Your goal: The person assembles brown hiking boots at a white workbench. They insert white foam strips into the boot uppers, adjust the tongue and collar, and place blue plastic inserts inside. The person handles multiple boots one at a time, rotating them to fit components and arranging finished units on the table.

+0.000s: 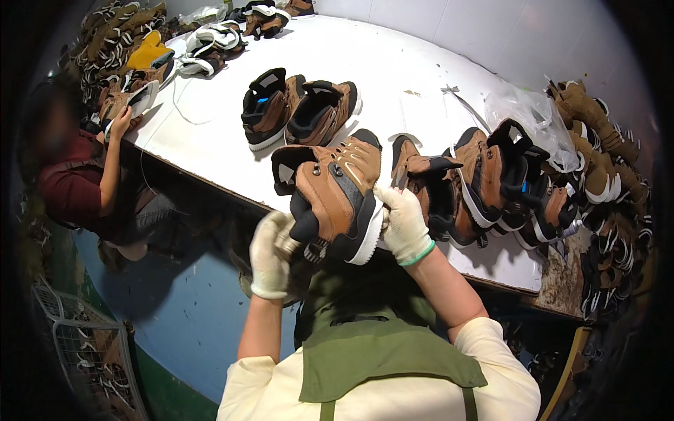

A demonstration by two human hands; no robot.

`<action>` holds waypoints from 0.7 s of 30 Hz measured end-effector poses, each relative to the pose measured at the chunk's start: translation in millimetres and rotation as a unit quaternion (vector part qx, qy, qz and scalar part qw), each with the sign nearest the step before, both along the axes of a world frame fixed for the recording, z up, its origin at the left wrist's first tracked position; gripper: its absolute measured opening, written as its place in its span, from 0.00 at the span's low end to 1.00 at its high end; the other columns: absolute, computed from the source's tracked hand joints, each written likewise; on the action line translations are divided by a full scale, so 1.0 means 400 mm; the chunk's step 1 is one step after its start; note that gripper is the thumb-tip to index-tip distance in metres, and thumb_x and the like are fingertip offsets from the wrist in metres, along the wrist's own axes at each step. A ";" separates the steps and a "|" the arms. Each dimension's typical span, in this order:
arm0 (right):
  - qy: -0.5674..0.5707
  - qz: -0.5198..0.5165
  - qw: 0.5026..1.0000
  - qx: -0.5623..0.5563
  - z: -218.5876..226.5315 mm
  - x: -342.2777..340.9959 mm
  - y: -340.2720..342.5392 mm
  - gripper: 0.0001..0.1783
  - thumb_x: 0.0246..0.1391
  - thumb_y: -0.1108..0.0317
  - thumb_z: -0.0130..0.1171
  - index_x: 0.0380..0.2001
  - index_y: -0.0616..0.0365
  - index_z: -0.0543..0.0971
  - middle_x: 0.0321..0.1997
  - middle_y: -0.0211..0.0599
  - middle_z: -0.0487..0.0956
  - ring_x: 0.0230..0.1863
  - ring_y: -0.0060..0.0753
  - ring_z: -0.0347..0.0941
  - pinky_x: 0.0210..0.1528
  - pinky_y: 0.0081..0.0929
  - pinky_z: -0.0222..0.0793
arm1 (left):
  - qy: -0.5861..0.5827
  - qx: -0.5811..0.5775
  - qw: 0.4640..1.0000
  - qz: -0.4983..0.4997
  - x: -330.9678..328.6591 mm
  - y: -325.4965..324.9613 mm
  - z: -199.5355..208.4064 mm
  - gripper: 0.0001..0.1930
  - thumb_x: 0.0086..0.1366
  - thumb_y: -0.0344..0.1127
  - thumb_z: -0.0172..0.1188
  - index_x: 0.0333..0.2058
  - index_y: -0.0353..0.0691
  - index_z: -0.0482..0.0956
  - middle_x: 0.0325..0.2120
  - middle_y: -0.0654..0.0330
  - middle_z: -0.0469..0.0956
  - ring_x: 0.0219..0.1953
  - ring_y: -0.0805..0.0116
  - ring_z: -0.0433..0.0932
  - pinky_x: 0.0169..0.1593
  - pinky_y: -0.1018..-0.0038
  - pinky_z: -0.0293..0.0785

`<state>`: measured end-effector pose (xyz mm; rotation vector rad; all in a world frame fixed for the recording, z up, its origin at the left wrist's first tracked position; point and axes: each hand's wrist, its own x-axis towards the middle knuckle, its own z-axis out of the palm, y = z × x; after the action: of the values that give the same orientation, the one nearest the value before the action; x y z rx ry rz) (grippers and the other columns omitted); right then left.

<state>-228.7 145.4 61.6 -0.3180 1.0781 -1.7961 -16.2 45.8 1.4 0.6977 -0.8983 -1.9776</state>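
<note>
Shoe (337,193) is up in front of the wearer, over the tabletop's (393,59) near edge, tilted: toe up toward the far side, heel down toward the wearer, sole turned right. Looks: brown upper, warmer tan-brown on the side panel, duller brown toward the toe. Dark grey panel mid-side, metallic-looking lace hooks next to it, pale line pattern near the forefoot. Black toe tip, black padded collar and heel. Striped pull tab at the heel. Tongue flopped open to the left, pale label inside. White sole sidewall with a ridged lower edge.

Right hand (404,221), white knit glove with green cuff: grasping the shoe by the sole side, thumb over the edge. Left hand (272,252), also white-gloved: fingers curled at the collar/heel; can't tell if it's gripping or just touching.

Around it: two similar shoes (302,112) stand side by side on the tabletop, farther from the near edge. More shoes (484,182) bunched toward the near right corner, clear plastic bag (533,123) just behind them. Co-worker (74,165) at the tabletop's left end, one hand on another shoe piece (142,99).
</note>
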 end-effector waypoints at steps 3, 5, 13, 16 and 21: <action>-0.058 -0.024 0.998 -0.004 0.036 0.009 -0.012 0.10 0.59 0.71 0.55 0.23 0.53 0.72 0.17 0.24 0.71 0.13 0.16 0.64 0.15 0.14 0.57 | 0.026 0.092 0.988 -0.118 -0.039 0.075 -0.004 0.30 0.70 0.57 0.46 0.59 0.39 0.68 0.55 0.54 0.73 0.53 0.58 0.75 0.54 0.62 0.72; -0.079 -0.013 0.997 -0.006 0.041 0.004 -0.010 0.10 0.60 0.71 0.54 0.23 0.53 0.72 0.17 0.24 0.71 0.14 0.15 0.64 0.15 0.14 0.57 | 0.065 0.166 0.959 -0.221 -0.052 0.103 0.006 0.35 0.67 0.65 0.44 0.61 0.42 0.68 0.57 0.54 0.72 0.58 0.53 0.71 0.59 0.53 0.66; -0.114 -0.001 0.993 0.002 0.073 0.014 -0.010 0.11 0.63 0.70 0.47 0.25 0.56 0.73 0.16 0.19 0.66 0.14 0.11 0.58 0.16 0.09 0.56 | 0.250 0.201 0.923 -0.212 -0.108 0.110 0.013 0.21 0.73 0.48 0.44 0.58 0.44 0.69 0.52 0.61 0.76 0.49 0.65 0.78 0.46 0.68 0.80; -0.159 0.040 0.986 -0.038 0.052 -0.006 0.007 0.11 0.63 0.72 0.47 0.24 0.55 0.71 0.18 0.21 0.66 0.15 0.14 0.58 0.16 0.11 0.54 | 0.329 0.314 0.869 -0.195 -0.110 0.107 0.062 0.15 0.73 0.44 0.48 0.51 0.44 0.75 0.47 0.64 0.79 0.46 0.69 0.79 0.42 0.73 0.81; -0.204 0.048 0.978 0.011 0.046 0.002 0.018 0.14 0.65 0.70 0.42 0.24 0.55 0.71 0.19 0.21 0.65 0.16 0.14 0.56 0.16 0.11 0.51 | 0.329 0.337 0.871 -0.140 -0.104 0.108 0.116 0.13 0.71 0.43 0.55 0.45 0.41 0.78 0.42 0.60 0.81 0.44 0.65 0.80 0.43 0.67 0.81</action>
<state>-228.1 152.4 80.2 0.0152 0.7777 -1.6671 -57.9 88.9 47.6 0.1968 0.1407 -2.5691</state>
